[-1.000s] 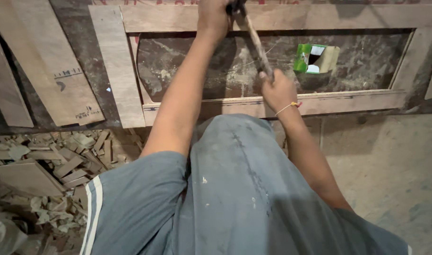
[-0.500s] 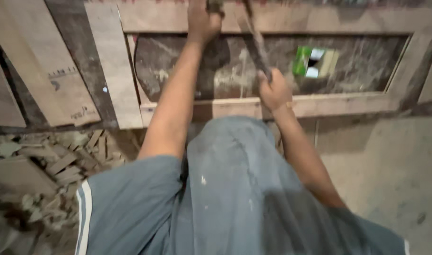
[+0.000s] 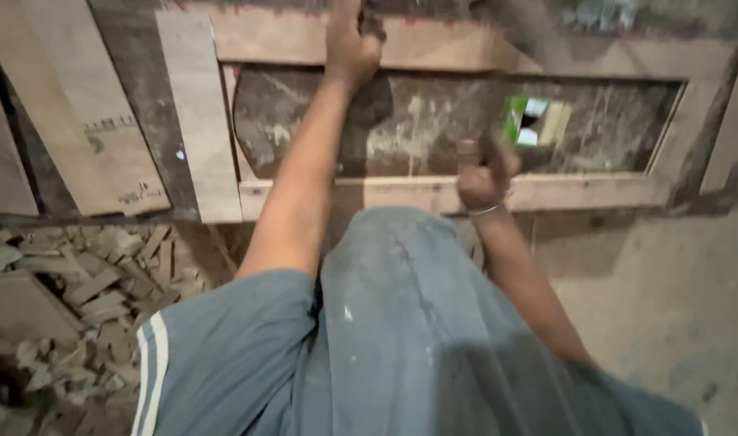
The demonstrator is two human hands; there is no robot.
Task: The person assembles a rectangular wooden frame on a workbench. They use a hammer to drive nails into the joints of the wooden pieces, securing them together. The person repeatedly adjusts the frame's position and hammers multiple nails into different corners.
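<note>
The left hand has its fingers curled tight round a small dark tool, pressed to the top rail of the wooden frame. The right hand is fisted round a blurred handle whose long axis slants up and away, to the right of the left hand. A green box lies just right of the fist, on the stone slab inside the frame
</note>
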